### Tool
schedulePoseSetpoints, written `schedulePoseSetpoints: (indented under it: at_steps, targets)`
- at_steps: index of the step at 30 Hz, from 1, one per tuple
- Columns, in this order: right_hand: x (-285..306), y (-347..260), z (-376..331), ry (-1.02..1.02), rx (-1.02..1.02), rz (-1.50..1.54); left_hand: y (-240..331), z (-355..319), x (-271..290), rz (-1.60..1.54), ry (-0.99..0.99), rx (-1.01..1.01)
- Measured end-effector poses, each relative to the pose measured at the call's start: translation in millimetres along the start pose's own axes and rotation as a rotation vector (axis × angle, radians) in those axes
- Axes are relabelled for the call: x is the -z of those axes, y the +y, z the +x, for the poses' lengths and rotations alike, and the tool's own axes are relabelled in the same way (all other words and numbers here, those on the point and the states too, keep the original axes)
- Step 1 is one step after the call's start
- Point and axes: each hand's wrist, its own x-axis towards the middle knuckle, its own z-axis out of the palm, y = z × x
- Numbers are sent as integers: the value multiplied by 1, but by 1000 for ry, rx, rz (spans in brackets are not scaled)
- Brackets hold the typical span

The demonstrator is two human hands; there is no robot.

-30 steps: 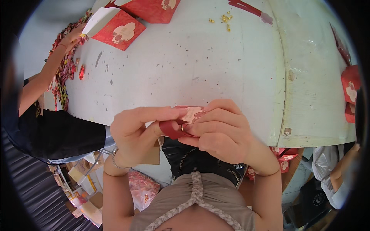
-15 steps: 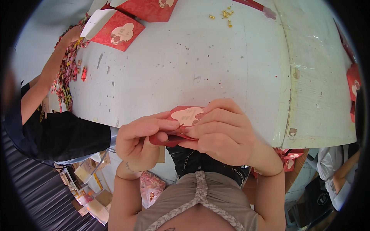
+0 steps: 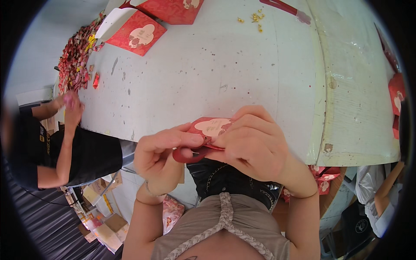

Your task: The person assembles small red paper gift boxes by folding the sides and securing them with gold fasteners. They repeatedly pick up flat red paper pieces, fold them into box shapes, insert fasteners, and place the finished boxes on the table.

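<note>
Just off the table's near edge, both my hands hold a red patterned gift box (image 3: 203,123) with a cream cloud-shaped label. My left hand (image 3: 159,151) pinches its left side, thumb on top and fingers beneath. A dark red strap (image 3: 186,157) curls around a left fingertip at the box's near edge. My right hand (image 3: 259,145) is closed over the right side of the box, fingertips bent onto the near edge beside the strap. What lies between the right fingertips is hidden.
On the table (image 3: 173,86), small gold fasteners (image 3: 256,18) and red straps (image 3: 284,6) lie at the far side. Two red boxes (image 3: 138,34) stand far left, near a heap of wrapped sweets (image 3: 78,56). A co-worker's hands (image 3: 71,104) are at the left edge; another person's arm (image 3: 383,195) shows right.
My right hand has shifted slightly and curled more at the box's near edge; the strap now bends round my left fingertip. The co-worker's hand has drawn back from the sweets toward their body.
</note>
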Motion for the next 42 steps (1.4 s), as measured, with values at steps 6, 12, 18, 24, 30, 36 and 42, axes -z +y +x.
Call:
schedulePoseSetpoints:
  at_steps: [6,12,18,24,30,36,42]
  targets:
    - [13,-7,9,-224,-33,-48,4,3,7,248,-123,-164]
    - [2,0,-3,-128,137,-43,-7,13,19,98,-357,88]
    - [-5,4,-5,-110,164,40,-18,15,20,-131,-406,223]
    - [-3,9,0,-118,139,-18,-29,15,23,-12,-383,-15]
    - [-5,5,-6,-127,186,-80,-34,-1,27,43,-300,-39]
    - [-2,7,-6,-153,185,-76,-29,1,24,104,-273,-85]
    - [4,0,2,-240,86,-108,-38,-1,20,-97,-232,-68]
